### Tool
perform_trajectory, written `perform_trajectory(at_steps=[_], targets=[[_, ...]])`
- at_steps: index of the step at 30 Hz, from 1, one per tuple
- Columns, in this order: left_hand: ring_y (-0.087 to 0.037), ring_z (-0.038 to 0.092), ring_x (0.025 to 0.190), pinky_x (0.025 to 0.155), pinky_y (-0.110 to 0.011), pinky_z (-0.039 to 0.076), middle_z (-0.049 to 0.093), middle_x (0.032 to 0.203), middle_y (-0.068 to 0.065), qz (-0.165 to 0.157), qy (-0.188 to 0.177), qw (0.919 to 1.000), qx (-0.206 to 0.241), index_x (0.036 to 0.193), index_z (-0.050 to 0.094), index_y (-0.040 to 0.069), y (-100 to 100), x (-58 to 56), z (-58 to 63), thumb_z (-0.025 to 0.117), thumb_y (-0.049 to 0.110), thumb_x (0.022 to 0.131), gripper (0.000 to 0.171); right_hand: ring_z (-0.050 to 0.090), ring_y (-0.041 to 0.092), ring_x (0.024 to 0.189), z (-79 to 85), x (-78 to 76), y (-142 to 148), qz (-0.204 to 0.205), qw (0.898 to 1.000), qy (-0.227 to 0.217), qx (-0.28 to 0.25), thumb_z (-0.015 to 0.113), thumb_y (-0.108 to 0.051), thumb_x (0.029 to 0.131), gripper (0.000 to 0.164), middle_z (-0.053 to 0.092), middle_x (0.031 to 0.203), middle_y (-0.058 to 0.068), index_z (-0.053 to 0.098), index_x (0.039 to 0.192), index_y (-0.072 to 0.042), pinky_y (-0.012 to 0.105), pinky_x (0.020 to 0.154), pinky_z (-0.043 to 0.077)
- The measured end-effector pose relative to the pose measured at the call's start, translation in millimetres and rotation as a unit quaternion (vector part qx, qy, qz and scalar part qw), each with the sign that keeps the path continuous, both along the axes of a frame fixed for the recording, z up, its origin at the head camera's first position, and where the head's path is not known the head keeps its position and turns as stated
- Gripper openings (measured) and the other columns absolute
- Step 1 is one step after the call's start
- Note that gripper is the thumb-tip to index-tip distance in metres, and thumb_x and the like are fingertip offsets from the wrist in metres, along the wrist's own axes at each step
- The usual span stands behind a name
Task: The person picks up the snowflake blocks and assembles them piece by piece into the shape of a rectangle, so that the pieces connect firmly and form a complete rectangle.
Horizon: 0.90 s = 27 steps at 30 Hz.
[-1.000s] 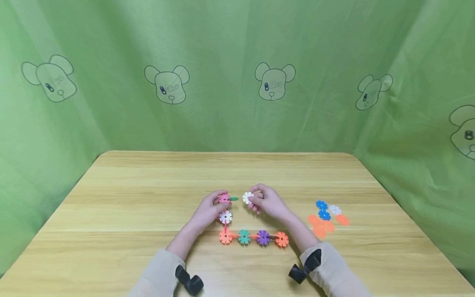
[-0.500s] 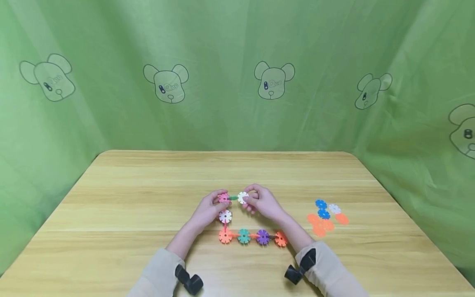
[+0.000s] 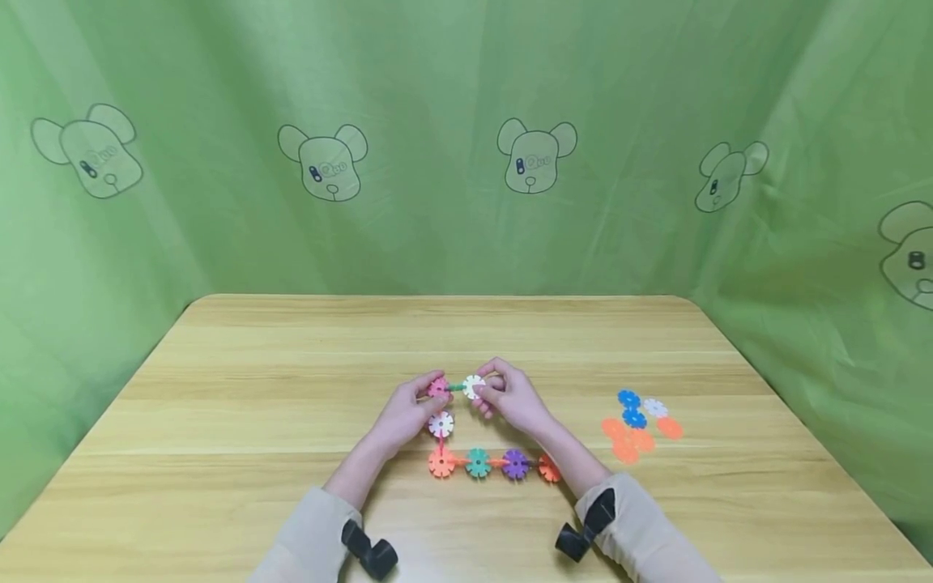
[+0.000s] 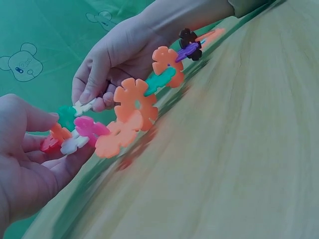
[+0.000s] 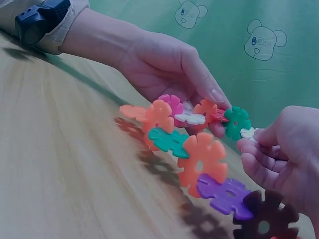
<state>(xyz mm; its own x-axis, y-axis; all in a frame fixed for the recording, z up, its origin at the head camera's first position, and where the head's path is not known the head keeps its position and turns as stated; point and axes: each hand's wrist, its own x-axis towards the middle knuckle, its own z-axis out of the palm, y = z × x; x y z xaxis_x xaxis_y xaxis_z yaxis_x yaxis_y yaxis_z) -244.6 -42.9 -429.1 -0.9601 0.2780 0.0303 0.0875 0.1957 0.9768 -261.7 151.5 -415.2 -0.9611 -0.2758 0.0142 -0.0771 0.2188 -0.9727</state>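
Observation:
Slotted plastic flower discs are linked edge to edge in a bent chain. My left hand [image 3: 404, 414] grips its far end, around a pinkish-red disc [image 3: 438, 389]. From there a green disc [image 5: 238, 123] stands on edge, pointing right. Between thumb and fingers, my right hand [image 3: 519, 401] pinches a white disc [image 3: 473, 386] whose edge meets the green one. Below the left fingers come another white disc [image 3: 440, 423] and an orange disc [image 3: 440, 462]. The chain then runs right through a teal disc [image 3: 478, 462] and a purple disc [image 3: 515, 464]; my right forearm partly covers the last orange disc [image 3: 550, 468].
On the wooden table [image 3: 291, 340], right of my right arm, lie loose discs: two blue discs [image 3: 631, 409], a white disc [image 3: 655, 407] and several orange discs [image 3: 628, 444]. A green curtain [image 3: 437, 243] surrounds the table's back and sides. Each sleeve carries a black wrist camera [image 3: 370, 551].
My right hand has moved left with the white disc, closing the gap to the green disc. The left hand keeps its grip in nearly the same place.

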Motion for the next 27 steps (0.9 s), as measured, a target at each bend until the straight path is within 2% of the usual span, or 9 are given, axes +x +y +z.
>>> perform_trajectory(at_steps=[6,10,16,22,27], targets=[[-0.032,0.046,0.12,0.104,-0.047,0.031,0.042,0.138,-0.021,-0.006,0.004,1.0,-0.002,0.138,0.039,0.001,-1.3,0.3,-0.1,0.057,0.015,0.091,0.053,0.059,0.02,0.062,0.6,1.2,-1.1,0.0,1.0,-0.001,-0.012,0.053,0.009,0.087,0.022,0.063,0.075,0.016,0.047,0.108,0.008,0.024,0.056,0.052],[-0.034,0.044,0.122,0.105,-0.048,0.029,0.04,0.139,-0.021,-0.01,0.005,0.9999,-0.001,0.139,0.038,0.0,-2.8,1.1,1.4,0.057,0.013,0.091,0.053,0.059,0.019,0.063,0.6,0.9,-1.8,0.003,1.0,-0.006,-0.021,0.051,0.011,0.087,0.021,0.062,0.075,0.014,0.048,0.107,0.008,0.024,0.056,0.052],[-0.032,0.048,0.118,0.102,-0.045,0.034,0.039,0.14,-0.022,-0.019,0.004,0.9998,0.0,0.139,0.037,-0.001,-3.6,1.7,3.3,0.055,0.011,0.091,0.053,0.058,0.019,0.062,-1.0,0.8,-2.2,0.003,0.999,-0.016,-0.035,0.051,0.012,0.086,0.02,0.062,0.073,0.011,0.048,0.106,0.007,0.023,0.055,0.051],[-0.029,0.055,0.109,0.095,-0.038,0.043,0.045,0.134,-0.023,-0.026,0.003,0.9996,0.01,0.14,0.035,-0.003,-3.1,2.1,2.8,0.054,0.009,0.092,0.053,0.058,0.018,0.06,-2.0,1.1,-2.2,0.008,0.999,-0.015,-0.04,0.051,0.012,0.087,0.02,0.062,0.074,0.012,0.047,0.106,0.008,0.023,0.055,0.051],[-0.029,0.056,0.108,0.095,-0.036,0.044,0.046,0.133,-0.024,-0.027,0.003,0.9995,0.018,0.14,0.033,-0.004,-1.9,2.6,2.0,0.053,0.008,0.092,0.053,0.058,0.017,0.06,-4.1,1.5,-1.8,0.01,0.999,-0.014,-0.049,0.05,0.012,0.086,0.021,0.062,0.074,0.013,0.046,0.106,0.008,0.023,0.055,0.052]])
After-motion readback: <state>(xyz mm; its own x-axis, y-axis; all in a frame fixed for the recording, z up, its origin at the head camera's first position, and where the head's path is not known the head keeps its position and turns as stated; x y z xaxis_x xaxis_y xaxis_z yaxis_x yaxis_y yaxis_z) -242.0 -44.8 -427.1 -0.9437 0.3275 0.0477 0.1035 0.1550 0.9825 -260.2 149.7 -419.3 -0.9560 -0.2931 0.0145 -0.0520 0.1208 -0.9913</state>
